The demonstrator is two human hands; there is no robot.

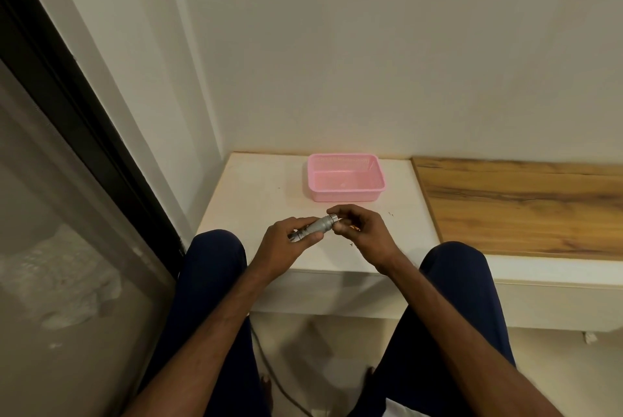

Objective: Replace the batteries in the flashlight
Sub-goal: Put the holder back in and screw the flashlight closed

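Silver flashlight (315,228) was held above the white table (256,194), just in front of the pink basket (345,176) (which looked empty). Left hand (286,243) was wrapped round its body; right hand (359,231) had fingers pinched on the far end w/ thumb underneath.

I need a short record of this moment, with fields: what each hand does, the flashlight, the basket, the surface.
left hand: grips the body of the flashlight
right hand: fingers closed on the flashlight's far end
flashlight: silver, held roughly level above the white table, between both hands
pink basket: on the table behind the hands, looks empty
white table: low, against the wall; wooden panel to its right
batteries: none visible
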